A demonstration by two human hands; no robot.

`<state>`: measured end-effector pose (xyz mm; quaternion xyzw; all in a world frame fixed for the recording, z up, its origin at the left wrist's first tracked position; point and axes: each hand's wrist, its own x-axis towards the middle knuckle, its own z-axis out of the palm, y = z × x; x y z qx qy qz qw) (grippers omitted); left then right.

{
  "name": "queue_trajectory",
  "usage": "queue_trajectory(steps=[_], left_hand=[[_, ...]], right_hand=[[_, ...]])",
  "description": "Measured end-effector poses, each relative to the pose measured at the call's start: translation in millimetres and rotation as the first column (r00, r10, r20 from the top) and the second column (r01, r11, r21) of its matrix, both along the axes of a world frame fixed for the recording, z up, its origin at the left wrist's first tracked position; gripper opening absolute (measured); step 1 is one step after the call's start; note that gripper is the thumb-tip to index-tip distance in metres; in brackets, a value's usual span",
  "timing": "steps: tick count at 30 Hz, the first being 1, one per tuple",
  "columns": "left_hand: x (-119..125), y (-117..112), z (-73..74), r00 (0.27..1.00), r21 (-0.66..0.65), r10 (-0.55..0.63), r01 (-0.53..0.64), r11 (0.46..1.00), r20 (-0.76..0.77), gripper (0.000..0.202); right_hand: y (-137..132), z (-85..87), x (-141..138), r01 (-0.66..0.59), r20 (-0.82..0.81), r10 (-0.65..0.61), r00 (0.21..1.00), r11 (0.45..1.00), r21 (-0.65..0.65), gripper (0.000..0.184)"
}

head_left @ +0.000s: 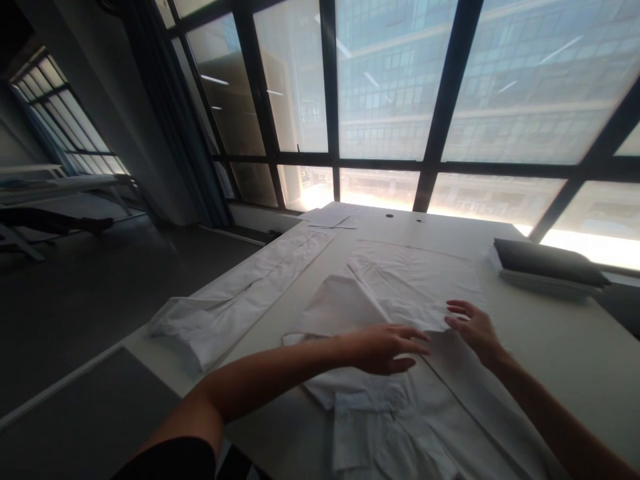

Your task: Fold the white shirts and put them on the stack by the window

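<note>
A white garment [415,280] lies spread over the table, its near end gathered into a band and hanging toward me. Over its middle, my left hand [385,348] reaches across from the left, fingers stretched out and apart, holding nothing. My right hand [473,328] is at the garment's right side, fingers bent loosely with a gap between thumb and fingertips. No cloth shows pinched in it; whether its fingertips touch the fabric I cannot tell. A folded flap of the cloth [345,303] rises left of centre.
A second white garment [240,297] lies lengthwise along the left side of the table [475,230]. Paper sheets [333,217] rest at the far left corner. At the right edge sits a stack with a black cover [547,261]. Large windows stand behind the table.
</note>
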<state>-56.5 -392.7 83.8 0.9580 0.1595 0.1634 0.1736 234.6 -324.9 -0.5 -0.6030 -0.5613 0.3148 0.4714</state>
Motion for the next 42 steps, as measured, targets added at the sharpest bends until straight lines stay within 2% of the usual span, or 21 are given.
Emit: queue_trajectory(steps=[3,7,9,11,14,16,18,20,23,26,29,32,35,38,41,42], left_hand=[[-28,-6,11.7,0.994,-0.02,0.065,-0.064,0.998,0.086,0.033],[-67,-10,14.2,0.966,0.005,0.23,-0.232,0.973,0.121,0.029],[-87,-12,11.1,0.924,0.022,0.362,-0.367,0.93,0.124,0.03],[-107,-15,7.6,0.857,0.033,0.498,-0.506,0.862,0.13,0.032],[-134,-24,4.6,0.752,-0.006,0.646,-0.651,0.759,0.13,0.033],[-147,-33,3.6,0.728,-0.057,0.68,-0.678,0.733,0.086,0.031],[-154,-44,1.3,0.751,-0.101,0.66,-0.657,0.747,-0.003,0.036],[-157,-56,-4.4,0.778,-0.12,0.622,-0.629,0.769,-0.092,0.053],[-154,-69,-20.1,0.784,-0.081,0.606,-0.618,0.782,-0.138,0.071],[-152,-72,-37.8,0.785,-0.018,0.604,-0.611,0.791,-0.135,0.079],[-151,-72,-47.0,0.784,0.038,0.595,-0.599,0.8,-0.174,0.08],[-150,-76,-43.9,0.782,0.093,0.587,-0.581,0.808,-0.21,0.063],[-150,-78,-32.0,0.79,0.092,0.578,-0.572,0.815,-0.206,0.039],[-153,-60,-17.4,0.781,0.041,0.616,-0.616,0.787,-0.1,0.025],[-159,-13,-10.1,0.703,-0.027,0.706,-0.707,0.707,0.085,0.028],[-160,6,-11.2,0.689,-0.057,0.716,-0.715,0.697,0.116,0.029]], right_hand=[[12,25.1,4,0.024,0.121,-0.053,0.991,0.973,0.23,0.037],[33,68.1,14,0.084,0.306,-0.265,0.915,0.864,0.496,0.034],[41,82.6,20,0.088,0.348,-0.328,0.878,0.826,0.557,0.034],[49,87.3,27,0.093,0.374,-0.361,0.854,0.815,0.572,0.033],[61,77.4,37,0.116,0.388,-0.385,0.837,0.819,0.562,0.033],[68,64.5,43,0.131,0.391,-0.389,0.834,0.828,0.545,0.034],[75,51.0,48,0.161,0.396,-0.395,0.829,0.847,0.507,0.034],[83,39.4,54,0.209,0.393,-0.405,0.826,0.867,0.453,0.035],[97,29.8,60,0.251,0.37,-0.395,0.841,0.89,0.38,0.035],[113,34.5,64,0.251,0.377,-0.379,0.845,0.904,0.346,0.035],[128,50.3,62,0.213,0.409,-0.392,0.824,0.883,0.419,0.037],[139,61.8,55,0.158,0.453,-0.392,0.801,0.868,0.471,0.038],[142,56.1,48,0.163,0.494,-0.353,0.795,0.908,0.386,0.039],[141,36.1,49,0.254,0.488,-0.324,0.81,0.945,0.207,0.039],[139,14.8,59,0.375,0.445,-0.356,0.822,0.926,0.048,0.035],[139,9.3,64,0.406,0.438,-0.371,0.819,0.914,0.015,0.033]])
